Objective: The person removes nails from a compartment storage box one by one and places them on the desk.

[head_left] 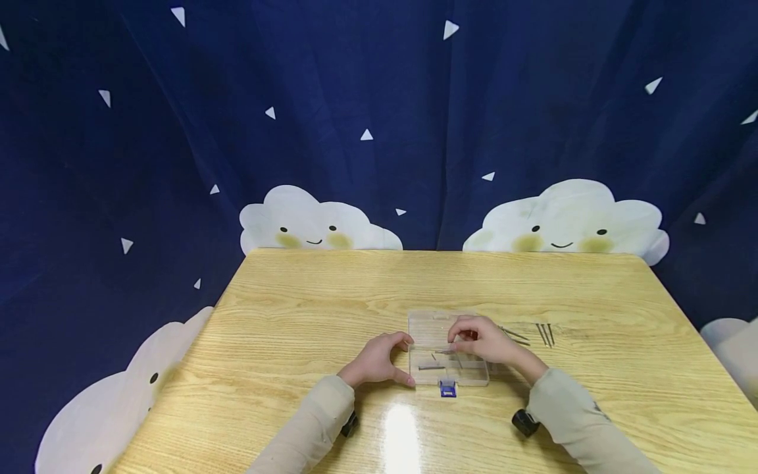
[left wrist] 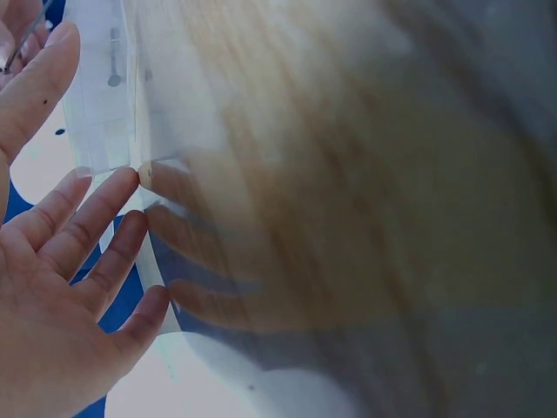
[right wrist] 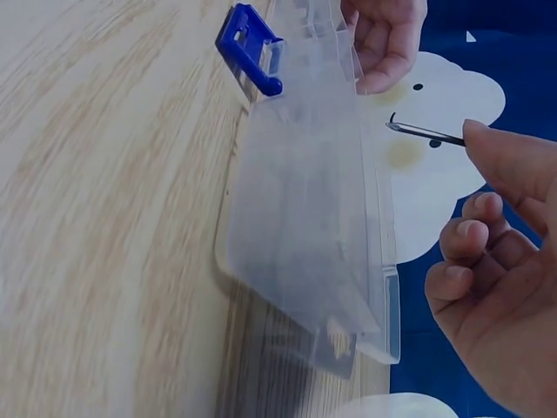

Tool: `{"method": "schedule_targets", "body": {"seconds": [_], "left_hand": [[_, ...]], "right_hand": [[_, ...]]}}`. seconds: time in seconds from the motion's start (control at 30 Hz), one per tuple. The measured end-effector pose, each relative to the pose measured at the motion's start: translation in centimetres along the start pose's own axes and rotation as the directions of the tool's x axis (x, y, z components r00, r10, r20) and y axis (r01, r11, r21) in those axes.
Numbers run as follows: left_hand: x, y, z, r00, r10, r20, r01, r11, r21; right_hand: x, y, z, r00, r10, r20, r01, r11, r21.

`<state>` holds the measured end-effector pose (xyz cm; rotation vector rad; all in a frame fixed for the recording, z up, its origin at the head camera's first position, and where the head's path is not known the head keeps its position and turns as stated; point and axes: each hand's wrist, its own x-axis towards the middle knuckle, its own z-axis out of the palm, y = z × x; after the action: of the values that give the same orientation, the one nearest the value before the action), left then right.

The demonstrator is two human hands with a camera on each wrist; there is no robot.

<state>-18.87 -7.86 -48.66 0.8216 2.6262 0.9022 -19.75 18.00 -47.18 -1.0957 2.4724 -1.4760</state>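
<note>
A clear plastic compartment box [head_left: 477, 376] lies on the table with its lid [head_left: 428, 322] raised at the far side and a blue latch [head_left: 448, 390] at the front. Inside its compartments are a nail [head_left: 431, 368] and smaller thin bits. Beside the left end of the box, my left hand [head_left: 376, 359] has its fingers spread, fingertips at the box wall. My right hand [head_left: 488, 340], over the right part of the box, pinches a thin pointed nail [right wrist: 428, 133] between thumb and forefinger. That nail is held above the box, point outward.
Right of the box, several loose nails [head_left: 545, 335] lie on the wooden table [head_left: 296, 296], with more nails [head_left: 515, 336] partly behind my right hand. A dark blue curtain [head_left: 379, 79] with clouds and triangles hangs behind the table.
</note>
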Motion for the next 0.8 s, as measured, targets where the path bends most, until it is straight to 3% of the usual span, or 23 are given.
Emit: {"method": "schedule_targets", "body": {"seconds": [0.23,0.47,0.63,0.8], "left_hand": [[-0.1,0.0,0.0,1.0,0.013,-0.01,-0.013,1.0,0.007],[0.0,-0.1,0.1,1.0,0.004,-0.008,-0.004,1.0,0.013],[0.0,0.0,0.1,1.0,-0.001,-0.007,0.001,1.0,0.01],[0.0,-0.1,0.1,1.0,0.0,-0.009,0.0,1.0,0.011]], "right_hand": [[-0.6,-0.1,-0.6,0.996,0.088,-0.013,-0.088,0.996,0.007],[-1.2,0.2,-1.1,0.994,0.106,-0.043,-0.106,0.994,-0.011],[-1.7,0.4,-1.7,0.986,0.161,-0.043,-0.16,0.987,0.013],[-2.3,0.8,-2.3,0.985,0.168,-0.043,-0.166,0.985,0.034]]}}
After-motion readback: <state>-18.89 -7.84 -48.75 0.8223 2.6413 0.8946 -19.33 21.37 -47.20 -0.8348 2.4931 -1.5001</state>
